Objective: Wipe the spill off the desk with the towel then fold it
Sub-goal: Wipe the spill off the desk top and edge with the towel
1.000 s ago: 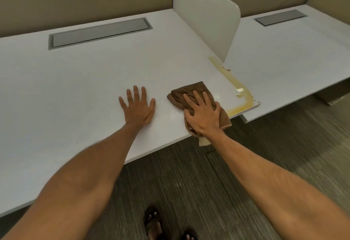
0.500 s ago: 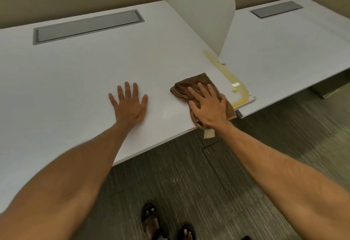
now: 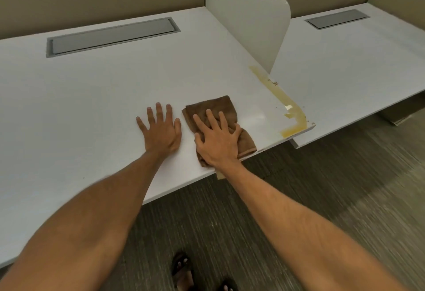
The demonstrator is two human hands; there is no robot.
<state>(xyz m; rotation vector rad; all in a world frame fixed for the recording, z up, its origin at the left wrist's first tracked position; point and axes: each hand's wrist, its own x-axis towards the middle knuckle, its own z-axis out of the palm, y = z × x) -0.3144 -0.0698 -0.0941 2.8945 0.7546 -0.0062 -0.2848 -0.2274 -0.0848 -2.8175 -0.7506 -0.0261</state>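
A brown towel lies bunched on the white desk near its front edge. My right hand presses flat on the towel with fingers spread, covering its near half. Just left of the towel, my left hand rests flat on the bare desk, holding nothing. A faint wet sheen shows on the desk right of the towel. A yellowish stain strip runs along the desk's right edge to the front corner.
A white divider panel stands upright at the desk's right side, with a second desk beyond it. Grey cable hatches sit at the back of each desk. My sandalled feet stand on the dark carpet below.
My right hand has slid the towel left along the desk, away from the yellowish strip and closer to my left hand. The left hand stays flat in place.
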